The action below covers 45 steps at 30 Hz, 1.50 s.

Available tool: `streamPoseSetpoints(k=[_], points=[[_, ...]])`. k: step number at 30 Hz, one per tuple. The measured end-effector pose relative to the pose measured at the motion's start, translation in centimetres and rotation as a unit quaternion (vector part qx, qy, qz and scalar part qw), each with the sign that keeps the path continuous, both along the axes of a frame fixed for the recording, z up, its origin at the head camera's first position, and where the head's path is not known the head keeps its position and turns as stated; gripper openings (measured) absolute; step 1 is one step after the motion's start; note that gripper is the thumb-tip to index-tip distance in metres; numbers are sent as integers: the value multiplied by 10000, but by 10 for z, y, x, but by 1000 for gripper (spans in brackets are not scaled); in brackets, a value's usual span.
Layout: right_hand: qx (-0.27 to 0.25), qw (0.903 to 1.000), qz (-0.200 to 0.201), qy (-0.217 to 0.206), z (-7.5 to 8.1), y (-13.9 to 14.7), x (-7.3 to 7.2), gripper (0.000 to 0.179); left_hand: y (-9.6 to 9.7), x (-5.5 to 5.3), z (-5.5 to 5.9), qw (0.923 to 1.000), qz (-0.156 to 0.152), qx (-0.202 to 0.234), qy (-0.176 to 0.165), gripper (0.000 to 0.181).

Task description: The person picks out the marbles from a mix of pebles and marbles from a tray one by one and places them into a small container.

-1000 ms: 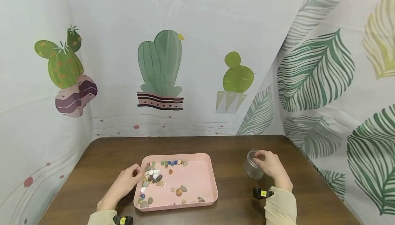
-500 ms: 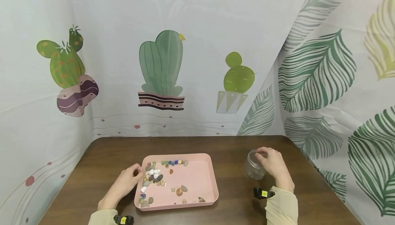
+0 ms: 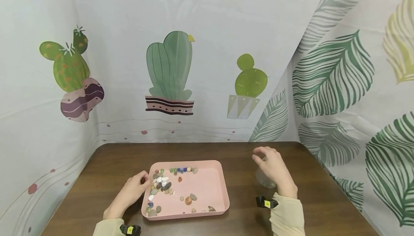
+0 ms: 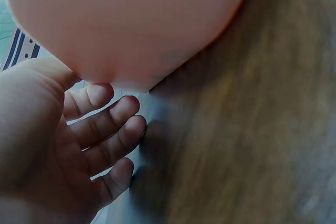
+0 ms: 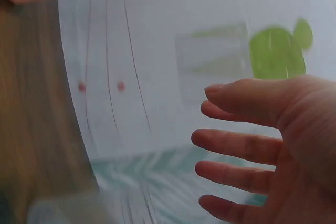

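Observation:
At the left, my left hand (image 3: pixel 130 191) holds the side rim of a shallow pink tray (image 3: pixel 207 185). In the left wrist view the thumb passes behind the rim of the tray (image 4: pixel 126 24), the index fingertip lies against its outer wall, and the other fingers (image 4: pixel 113 148) curl loosely beside it. My right hand (image 3: pixel 275 167) hovers over a clear round jar (image 3: pixel 265 181), covering much of it, including most of its mouth. The fingers (image 5: pixel 236 145) of that hand are spread and hold nothing. Small stones and glass marbles lie in the tray, such as white pebbles (image 3: pixel 164 179).
A row of blue and green marbles (image 3: pixel 182 170) runs along the tray's far side. Loose pebbles (image 3: pixel 188 200) lie toward its near edge. Brown tabletop (image 3: pixel 240 200) separates tray and jar. A printed cloth (image 3: pixel 213 85) hangs behind the table.
My right hand has risen from the jar's mouth and shifted left, its fingers opening from a near pinch to a spread. My left hand and the tray stay in place.

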State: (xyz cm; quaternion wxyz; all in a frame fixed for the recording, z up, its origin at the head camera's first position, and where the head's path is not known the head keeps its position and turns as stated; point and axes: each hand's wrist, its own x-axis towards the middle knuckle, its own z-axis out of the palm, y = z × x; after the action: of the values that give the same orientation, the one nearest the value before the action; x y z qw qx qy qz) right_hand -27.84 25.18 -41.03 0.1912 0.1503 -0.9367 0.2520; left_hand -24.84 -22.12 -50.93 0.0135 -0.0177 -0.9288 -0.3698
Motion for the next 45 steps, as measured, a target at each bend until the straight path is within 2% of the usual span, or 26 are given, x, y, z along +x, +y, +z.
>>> streamPoseSetpoints(k=[10, 14, 18, 21, 24, 29, 33, 36, 42, 45], points=[[437, 9963, 746, -30, 5, -69, 0, 19, 1, 0, 4, 9999, -28, 79, 124, 17], [776, 9910, 1090, 40, 3, -93, 0, 18, 1, 1, 2, 9999, -24, 46, 104, 18], [1299, 9754, 1752, 328, 6, -121, -2, 16, 0, 2, 1, 9998, 12, 64, 166, 18], [1710, 9576, 2259, 523, 9, -144, -4, 15, 0, 1, 0, 9998, 32, 53, 181, 17], [2112, 9412, 2587, 515, 11, -167, -5, 15, 1, 1, 1, 9999, 25, 44, 143, 17], [2719, 9164, 2933, 174, 10, -206, -7, 19, 0, 1, 1, 9998, -3, 157, 151, 18], [3042, 9011, 3074, -300, 6, -232, -8, 25, 1, 1, 2, 9997, -8, 196, 162, 17], [3132, 8950, 3120, -595, 1, -248, -11, 25, 2, 1, 4, 9998, 6, 170, 118, 17], [3091, 8936, 3132, -884, -15, -277, -16, 21, 2, 2, 4, 9997, -26, 210, 108, 15], [3131, 8896, 3164, -1021, -24, -288, -15, 16, 1, 3, 2, 9996, -56, 226, 149, 15]])
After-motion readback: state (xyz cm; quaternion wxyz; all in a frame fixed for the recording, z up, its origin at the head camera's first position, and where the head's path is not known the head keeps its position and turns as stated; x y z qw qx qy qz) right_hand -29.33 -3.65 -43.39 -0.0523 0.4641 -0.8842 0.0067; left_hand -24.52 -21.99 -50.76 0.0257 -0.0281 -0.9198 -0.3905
